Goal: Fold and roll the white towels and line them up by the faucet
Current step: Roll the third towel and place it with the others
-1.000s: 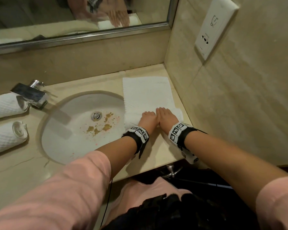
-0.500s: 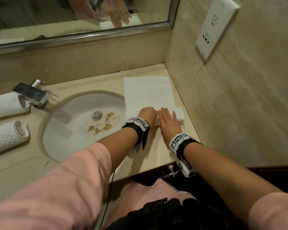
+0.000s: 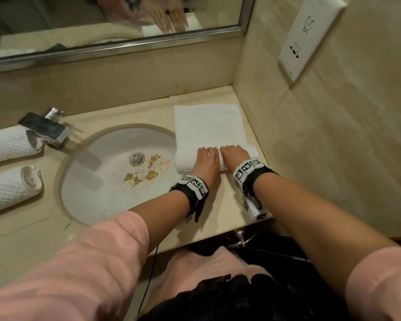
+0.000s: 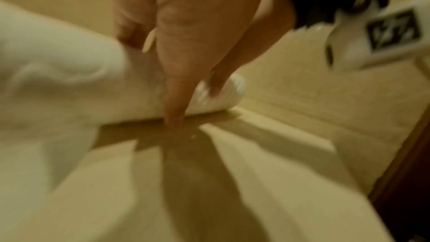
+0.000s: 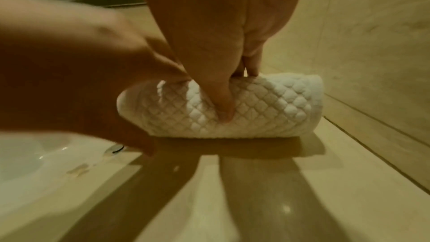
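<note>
**White towel half-rolled beside the sink**

The white towel (image 3: 208, 133) lies on the counter (image 3: 227, 200) just right of the sink (image 3: 107, 181), between the basin and the side wall. Its near end is wound into a fat roll; the flat remainder stretches from the sink's right rim toward the mirror (image 3: 102, 24). Both hands sit side by side on top of that roll. The left hand (image 3: 206, 158) has its fingers draped forward over the crest with the thumb down at the counter edge of the roll, and the right hand (image 3: 235, 155) curls over it too, its thumb (image 5: 221, 106) pressed into the quilted face and the other fingers hooked behind — clamped on the cloth, not spread flat.

It looks soft and light, a waffled weave that dents under a thumb, so I'd expect it to slacken or telescope if the pressure is uneven. The sensible hold is along the top of the roll, hands spaced toward both ends, keeping it tight while pushing away from the sink's front edge.

Left of the sink, two rolled towels (image 3: 9, 188) already lie by the faucet (image 3: 44, 129) — one just behind its spout, the other nearer the counter's front. Brownish specks sit around the drain (image 3: 137, 158), and a socket plate (image 3: 308, 35) hangs on the wall right of the sink.
</note>
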